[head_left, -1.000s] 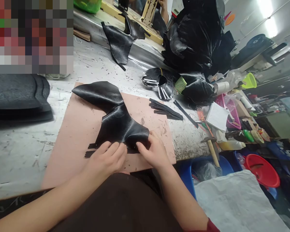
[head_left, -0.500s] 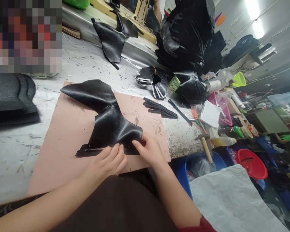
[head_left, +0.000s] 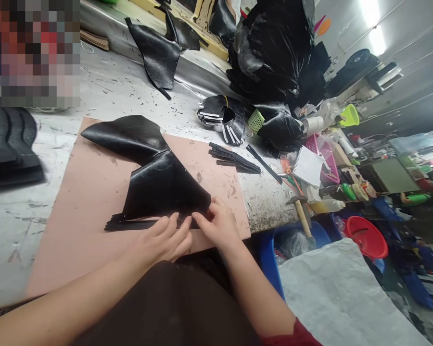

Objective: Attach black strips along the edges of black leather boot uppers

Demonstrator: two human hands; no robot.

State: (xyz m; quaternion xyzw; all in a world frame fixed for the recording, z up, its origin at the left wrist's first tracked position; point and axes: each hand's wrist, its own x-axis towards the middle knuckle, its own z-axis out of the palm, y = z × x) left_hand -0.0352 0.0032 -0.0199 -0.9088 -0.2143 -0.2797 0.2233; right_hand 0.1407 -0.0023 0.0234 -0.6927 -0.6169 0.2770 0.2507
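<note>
Fingertips of both hands (head_left: 192,222) hide part of the zipper (head_left: 130,225). The left edge cuts off the dark sheets (head_left: 10,144).

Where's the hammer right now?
Head view, right of centre: the hammer is at the table edge, just below the spiral notebook in the picture, its wooden handle jutting over the blue bin.

A worker at a workshop surface (head_left: 104,81) wears a plain, dark brown garment (head_left: 169,307) over the lap and a deep red sleeve (head_left: 292,336) whose edge shows on the right arm (head_left: 260,288), with both hands bare and the left forearm (head_left: 79,293) uncovered as far as it shows.
</note>
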